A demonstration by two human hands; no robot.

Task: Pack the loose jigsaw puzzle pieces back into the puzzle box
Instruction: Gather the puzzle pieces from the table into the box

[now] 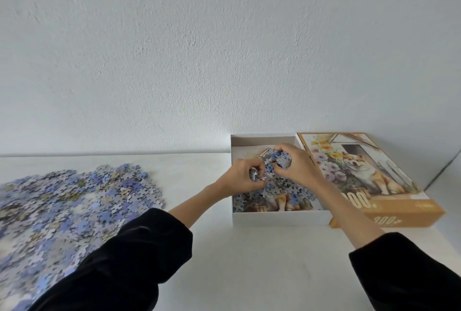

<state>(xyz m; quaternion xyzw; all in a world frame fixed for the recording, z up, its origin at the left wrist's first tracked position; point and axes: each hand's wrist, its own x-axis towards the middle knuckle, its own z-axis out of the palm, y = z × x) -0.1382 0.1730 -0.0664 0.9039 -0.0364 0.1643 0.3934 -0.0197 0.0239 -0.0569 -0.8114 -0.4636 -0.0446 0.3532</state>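
Right of centre on the white table (249, 260), an open white puzzle box (274, 218), its floor partly covered by loose pieces (287, 189) over a printed dog picture (282, 205). Above the box, left hand (240, 178) and right hand (296, 166) close together, fingers curled round a clump of puzzle pieces (279, 161) between them. Just beside the box on the right, the lid (361, 173), face up, showing dog and flowers. At lower left, a wide pile of bluish pieces (74, 198) on the table. Black sleeves (124, 260) along the bottom edge; pale wall (224, 48) across the upper frame.
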